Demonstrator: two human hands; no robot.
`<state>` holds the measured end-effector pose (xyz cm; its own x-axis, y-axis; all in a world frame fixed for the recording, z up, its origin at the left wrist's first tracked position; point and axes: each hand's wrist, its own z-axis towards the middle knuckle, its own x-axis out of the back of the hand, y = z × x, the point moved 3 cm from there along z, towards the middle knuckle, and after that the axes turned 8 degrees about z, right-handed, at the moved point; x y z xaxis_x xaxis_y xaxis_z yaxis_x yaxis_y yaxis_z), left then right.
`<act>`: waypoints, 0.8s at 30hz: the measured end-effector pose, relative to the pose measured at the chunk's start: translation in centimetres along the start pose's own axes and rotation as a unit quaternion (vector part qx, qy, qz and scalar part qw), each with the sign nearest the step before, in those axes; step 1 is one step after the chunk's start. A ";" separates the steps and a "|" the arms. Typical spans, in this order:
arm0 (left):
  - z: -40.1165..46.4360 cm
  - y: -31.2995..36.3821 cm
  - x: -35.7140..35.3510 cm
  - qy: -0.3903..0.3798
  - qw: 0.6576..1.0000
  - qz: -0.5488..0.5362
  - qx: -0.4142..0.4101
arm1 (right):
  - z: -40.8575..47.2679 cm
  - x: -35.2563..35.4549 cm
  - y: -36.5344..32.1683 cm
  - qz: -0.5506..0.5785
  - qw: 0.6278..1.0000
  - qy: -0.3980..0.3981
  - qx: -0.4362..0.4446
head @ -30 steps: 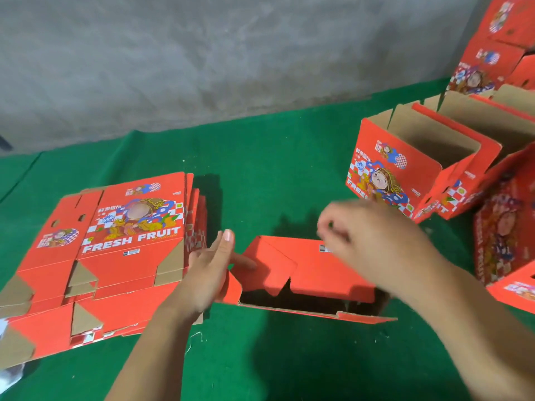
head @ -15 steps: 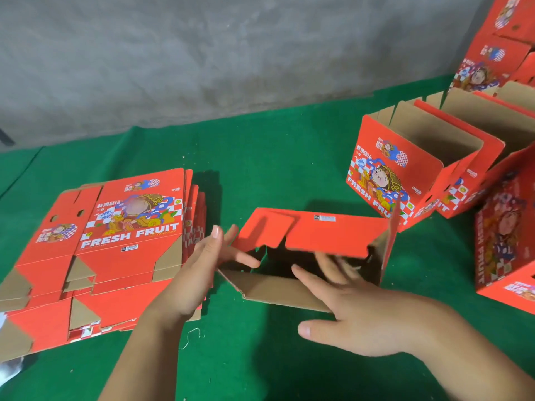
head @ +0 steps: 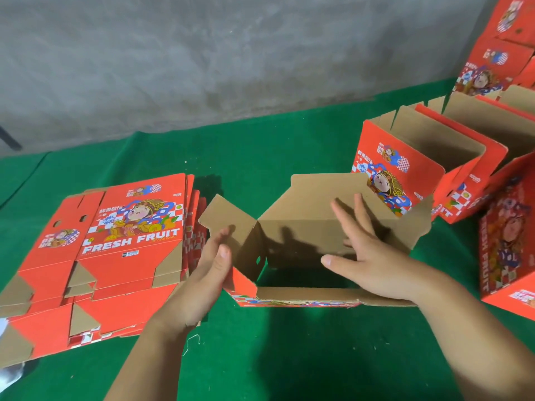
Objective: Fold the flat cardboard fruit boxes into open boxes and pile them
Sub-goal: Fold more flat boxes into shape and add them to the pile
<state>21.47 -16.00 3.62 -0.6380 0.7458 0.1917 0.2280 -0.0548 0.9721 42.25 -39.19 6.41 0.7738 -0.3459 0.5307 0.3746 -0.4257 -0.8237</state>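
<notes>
A half-opened box (head: pixel 304 241) stands on the green cloth (head: pixel 260 157) between both hands, brown inside showing, flaps splayed; the left hand (head: pixel 208 267) presses flat-fingered against its left wall; the right hand (head: pixel 364 250) reaches inside, fingers spread; flat boxes (head: pixel 121 250) wait stacked at left; folded boxes (head: pixel 428 166) pile at right; much folding seems left.

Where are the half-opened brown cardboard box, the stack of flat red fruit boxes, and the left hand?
Half-opened brown cardboard box (head: pixel 307 230): head view, inner back wall.
Stack of flat red fruit boxes (head: pixel 130 256): head view, printed top panel.
Left hand (head: pixel 208 273): head view, middle of the hand.
</notes>
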 end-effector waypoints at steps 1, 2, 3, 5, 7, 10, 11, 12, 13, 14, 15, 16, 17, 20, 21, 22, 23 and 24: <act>0.1 -0.4 0.3 0.042 0.999 -0.009 0.018 | 0.2 0.5 0.3 0.019 1.000 0.008 0.004; -0.1 0.0 0.1 0.027 0.999 0.038 -0.001 | 0.3 1.0 0.4 0.041 0.999 0.021 0.007; -0.2 0.5 -0.5 0.043 0.999 0.033 -0.006 | 0.4 1.6 0.3 0.073 0.997 0.034 0.007; -1.5 1.0 -0.4 0.064 0.995 0.037 -0.065 | 0.7 2.6 0.0 0.187 0.981 0.052 0.006; -1.1 0.7 -0.3 0.118 0.992 0.007 -0.047 | 1.0 3.0 -0.1 0.369 0.926 0.075 -0.005; 0.2 0.1 0.0 0.247 0.953 0.174 -0.026 | 2.2 2.3 0.0 0.544 0.823 0.161 -0.002; 0.3 -0.1 0.0 0.284 0.930 0.233 -0.030 | 2.3 1.6 -0.2 0.542 0.815 0.204 0.006; 0.3 -0.3 0.0 0.311 0.909 0.278 -0.031 | 2.2 1.1 -0.6 0.492 0.832 0.253 0.028; 0.3 -0.1 -0.2 0.323 0.896 0.304 -0.036 | 2.1 0.4 -1.0 0.398 0.866 0.294 0.064; 0.5 0.1 -0.4 0.324 0.889 0.322 -0.034 | 1.9 -0.4 -1.3 0.276 0.903 0.312 0.107; 0.8 0.1 -0.5 0.325 0.882 0.340 -0.037 | 1.9 -1.4 -1.4 0.122 0.933 0.307 0.141; 1.0 0.1 -0.7 0.323 0.875 0.358 -0.043 | 2.1 -2.4 -1.3 -0.049 0.939 0.302 0.159; 1.2 0.2 -0.7 0.325 0.867 0.375 -0.047 | 2.3 -3.2 -1.5 -0.194 0.924 0.293 0.153; 1.1 0.6 -0.5 0.335 0.847 0.405 -0.078 | 3.3 -4.5 -3.0 -0.349 0.901 0.218 0.137; 0.9 0.6 -0.6 0.332 0.842 0.414 -0.095 | 3.7 -4.8 -3.5 -0.369 0.901 0.184 0.135; 0.8 0.7 -0.7 0.326 0.838 0.423 -0.109 | 4.1 -5.1 -3.7 -0.382 0.903 0.152 0.128; 0.7 0.8 -0.8 0.325 0.834 0.429 -0.120 | 4.5 -5.3 -3.8 -0.390 0.905 0.129 0.109; 0.5 0.8 -0.9 0.328 0.832 0.429 -0.126 | 4.9 -5.3 -3.8 -0.391 0.910 0.109 0.081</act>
<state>22.61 -16.39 4.19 -0.6033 -0.1570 0.7819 0.6974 -0.5796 0.4217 39.21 -31.61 5.73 0.1251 -0.1556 0.9799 0.8517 -0.4897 -0.1865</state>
